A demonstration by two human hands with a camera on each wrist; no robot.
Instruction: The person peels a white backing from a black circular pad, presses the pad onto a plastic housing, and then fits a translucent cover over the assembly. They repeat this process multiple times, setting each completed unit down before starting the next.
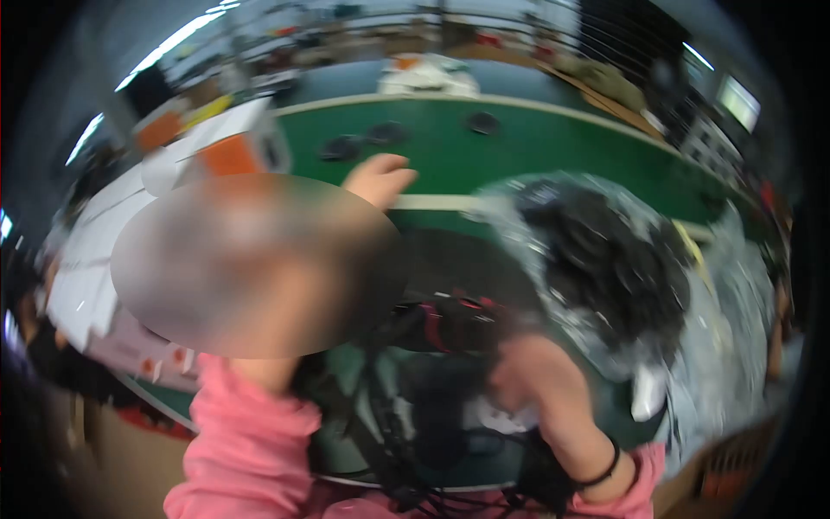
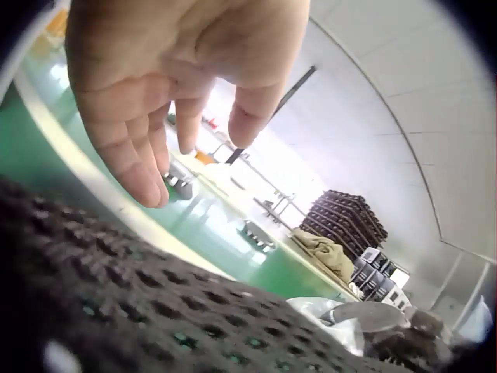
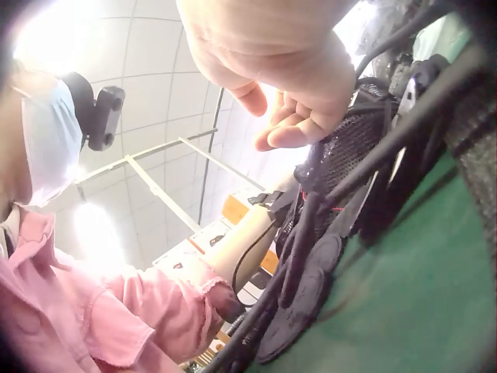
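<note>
My left hand reaches over the green table, its fingers loosely bent and holding nothing in the left wrist view. Dark round pieces lie on the table just beyond it. Below that hand, black mesh fills the lower part of the left wrist view. My right hand is lower, beside a black mesh item with red trim. Loosely curled fingers of this hand overlap the edge of the black mesh in the right wrist view, with nothing between them. The head view is blurred there.
A clear plastic bag of black pieces stands on the right. White boxes with orange marks are stacked at left. Black straps and cables run close to my body. A white bundle lies at the back.
</note>
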